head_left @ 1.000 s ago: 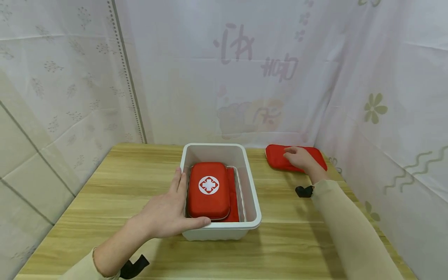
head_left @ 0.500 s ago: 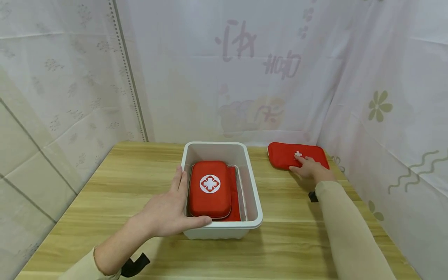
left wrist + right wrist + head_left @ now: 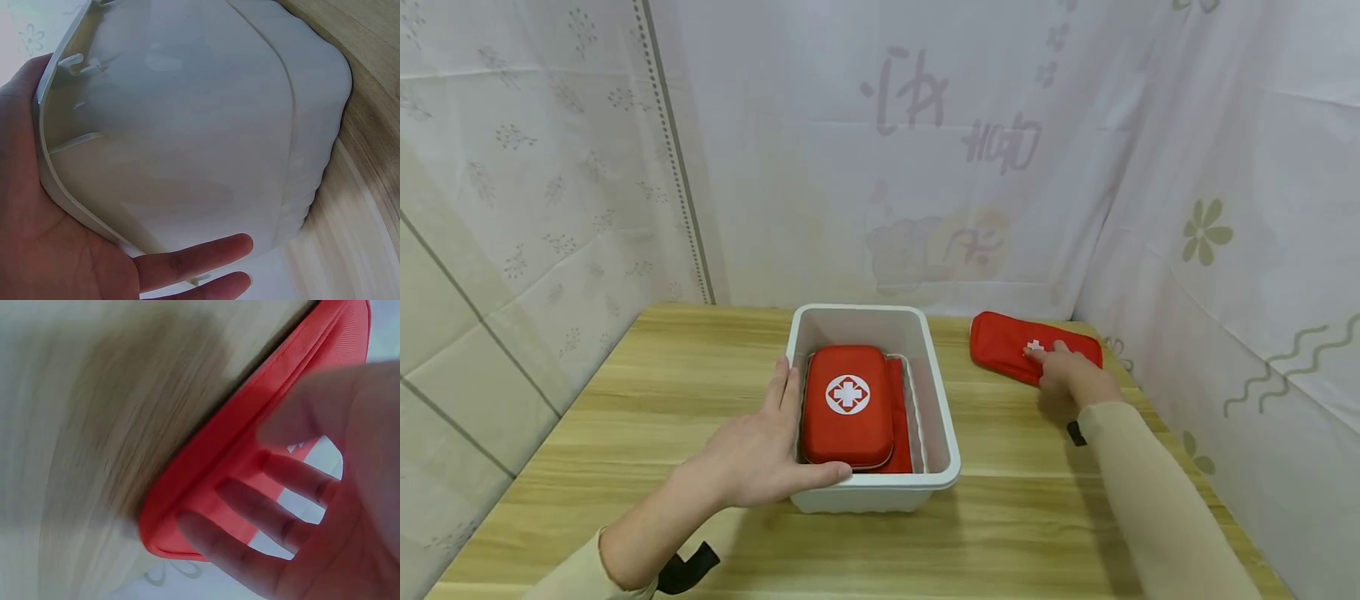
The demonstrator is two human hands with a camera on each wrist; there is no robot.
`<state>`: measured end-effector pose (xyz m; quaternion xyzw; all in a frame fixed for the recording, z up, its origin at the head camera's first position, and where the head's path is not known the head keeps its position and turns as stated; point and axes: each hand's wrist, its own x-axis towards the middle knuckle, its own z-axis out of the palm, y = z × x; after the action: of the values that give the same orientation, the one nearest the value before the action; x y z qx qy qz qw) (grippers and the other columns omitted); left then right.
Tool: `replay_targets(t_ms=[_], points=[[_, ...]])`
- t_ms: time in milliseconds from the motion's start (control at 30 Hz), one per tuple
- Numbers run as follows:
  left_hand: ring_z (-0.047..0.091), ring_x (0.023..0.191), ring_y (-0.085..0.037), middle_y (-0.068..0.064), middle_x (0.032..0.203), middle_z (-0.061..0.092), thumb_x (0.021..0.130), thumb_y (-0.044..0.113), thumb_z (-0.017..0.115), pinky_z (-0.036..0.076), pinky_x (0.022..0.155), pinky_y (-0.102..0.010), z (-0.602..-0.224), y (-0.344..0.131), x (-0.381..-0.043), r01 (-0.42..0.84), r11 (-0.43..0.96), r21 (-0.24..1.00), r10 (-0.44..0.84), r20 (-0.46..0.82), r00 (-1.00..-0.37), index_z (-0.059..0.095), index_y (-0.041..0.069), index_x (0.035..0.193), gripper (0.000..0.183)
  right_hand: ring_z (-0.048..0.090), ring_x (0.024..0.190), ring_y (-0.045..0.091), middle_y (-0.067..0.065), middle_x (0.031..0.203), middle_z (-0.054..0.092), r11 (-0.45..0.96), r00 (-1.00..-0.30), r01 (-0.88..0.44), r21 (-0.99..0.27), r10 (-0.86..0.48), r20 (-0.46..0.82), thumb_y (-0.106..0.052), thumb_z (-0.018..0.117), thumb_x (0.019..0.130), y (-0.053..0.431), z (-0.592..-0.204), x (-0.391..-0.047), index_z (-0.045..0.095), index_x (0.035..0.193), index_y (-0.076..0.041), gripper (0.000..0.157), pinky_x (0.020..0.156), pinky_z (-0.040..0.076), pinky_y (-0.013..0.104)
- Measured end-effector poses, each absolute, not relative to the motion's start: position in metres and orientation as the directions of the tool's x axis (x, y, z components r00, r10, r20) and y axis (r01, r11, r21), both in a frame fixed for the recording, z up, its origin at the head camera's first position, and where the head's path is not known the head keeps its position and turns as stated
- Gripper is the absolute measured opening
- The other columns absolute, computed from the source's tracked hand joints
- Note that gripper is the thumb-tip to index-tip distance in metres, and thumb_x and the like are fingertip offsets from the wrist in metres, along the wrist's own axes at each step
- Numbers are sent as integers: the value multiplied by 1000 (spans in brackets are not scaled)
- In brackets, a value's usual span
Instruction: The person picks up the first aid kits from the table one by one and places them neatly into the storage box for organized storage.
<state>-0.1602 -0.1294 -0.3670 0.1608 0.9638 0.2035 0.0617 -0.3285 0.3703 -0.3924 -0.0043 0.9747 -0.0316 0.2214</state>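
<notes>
A white plastic bin point(image 3: 942, 417) stands on the table and holds a red first-aid case point(image 3: 850, 442) with a white cross badge. Flat red fabric point(image 3: 898, 417) shows beside and under that case. My left hand point(image 3: 741, 458) rests on the bin's near left corner, its thumb along the near rim and its straight fingers against the left side. At the back right lies a red first-aid pouch point(image 3: 1000, 342) with a small white cross. My right hand point(image 3: 1075, 375) touches its top near the cross; in the right wrist view the fingers point(image 3: 262, 512) are spread and loosely bent over the pouch.
The wood-grain table point(image 3: 700, 400) ends at a patterned curtain point(image 3: 775, 167) behind it, which also hangs along both sides. Black straps point(image 3: 688, 571) show at the wrists.
My right hand has shifted a little right and nearer across the pouch, uncovering its white cross. The pouch has turned slightly, its right end nearer. My left hand has stayed on the bin.
</notes>
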Motion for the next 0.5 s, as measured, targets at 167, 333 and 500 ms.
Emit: replay_targets(t_ms=[167,333,500], points=[[66,66,-18,-21,185,-7,81,95,65,55,68,-39,-365,-129,-160,287,865,410,335,-49,-941,-2,-2,175,151,41,143,70,51,167,15,997,-922,-72,-13,-72,-382,-6,50,109,372,-393,-330,35,172,-11,64,111,37,85],[65,65,-17,-22,185,-6,80,95,66,55,68,-38,-365,-129,-159,287,864,414,335,-47,-941,-1,-2,175,150,43,146,68,52,163,28,989,-942,-142,42,-121,-313,2,55,106,367,-393,-323,49,165,-7,60,112,40,82],[69,70,-20,-22,185,-5,80,95,66,57,71,-41,-364,-129,-160,287,864,415,335,-46,-941,-1,-1,175,151,35,146,71,51,160,29,992,-960,-123,11,-116,-253,3,60,104,370,-395,-320,57,160,-10,58,111,39,84]])
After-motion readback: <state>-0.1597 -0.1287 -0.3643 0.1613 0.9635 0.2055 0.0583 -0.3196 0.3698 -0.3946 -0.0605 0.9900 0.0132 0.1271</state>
